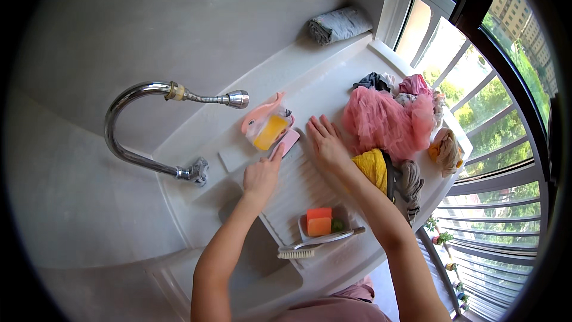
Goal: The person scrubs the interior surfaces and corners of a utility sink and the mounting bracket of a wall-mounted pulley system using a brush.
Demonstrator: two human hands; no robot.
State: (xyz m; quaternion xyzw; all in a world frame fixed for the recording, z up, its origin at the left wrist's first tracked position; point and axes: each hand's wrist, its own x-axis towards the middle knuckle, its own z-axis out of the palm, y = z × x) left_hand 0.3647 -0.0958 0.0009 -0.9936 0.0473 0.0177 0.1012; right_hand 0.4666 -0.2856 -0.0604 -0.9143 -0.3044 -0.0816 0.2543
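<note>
My left hand [261,177] is mostly closed, with its index finger stretched along a small pink block [289,142] that looks like a scrub brush. Its underside is hidden. Just beyond it, a pink tub [253,120] holds a container with an orange-yellow label [271,132]. My right hand [326,143] lies flat on the white ribbed washboard [292,194], fingers stretched out, holding nothing. Right of that hand is a heap of clothes: pink tulle [387,119], yellow cloth [372,168] and grey cloth [411,182].
A chrome faucet [128,98] curves over the sink basin [256,262]. Nearer me, a dish [302,226] holds orange soap bars [319,222], with a long-handled brush [296,254] lying across its front. A rolled grey cloth [339,25] rests on the back ledge. Barred windows [476,95] line the right.
</note>
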